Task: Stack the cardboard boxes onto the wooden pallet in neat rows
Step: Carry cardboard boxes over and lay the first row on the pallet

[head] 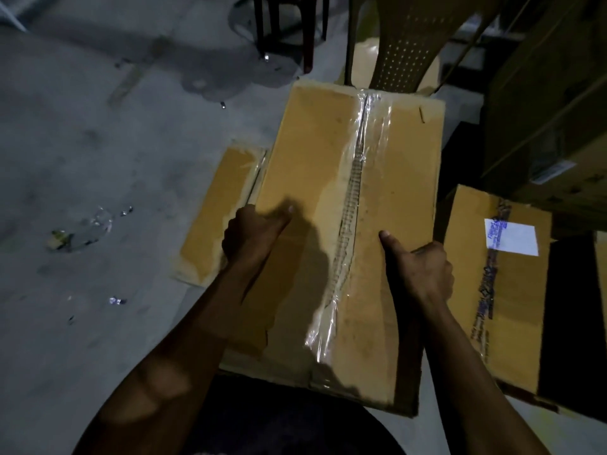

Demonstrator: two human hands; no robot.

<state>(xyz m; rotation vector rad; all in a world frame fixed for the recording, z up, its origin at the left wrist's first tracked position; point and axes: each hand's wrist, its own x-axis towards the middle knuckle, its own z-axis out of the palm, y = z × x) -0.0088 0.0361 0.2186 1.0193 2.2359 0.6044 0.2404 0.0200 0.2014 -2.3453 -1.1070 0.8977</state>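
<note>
A large cardboard box (394,178) with clear tape down its middle seam fills the centre of the head view, held between both hands. My left hand (253,234) grips its left edge, thumb lying on the top face. My right hand (420,270) grips the right edge, thumb also on top. Below and to the left lies a second taped cardboard box (216,218) on the floor. A third box (505,290) with a white label and printed tape sits at the right. No wooden pallet shows in this view.
Bare grey concrete floor (98,142) with scraps of plastic litter (95,224) spreads to the left. A tan plastic chair (404,50) and a dark chair's legs (289,31) stand behind the box. Tall stacked cartons (551,103) rise at the upper right.
</note>
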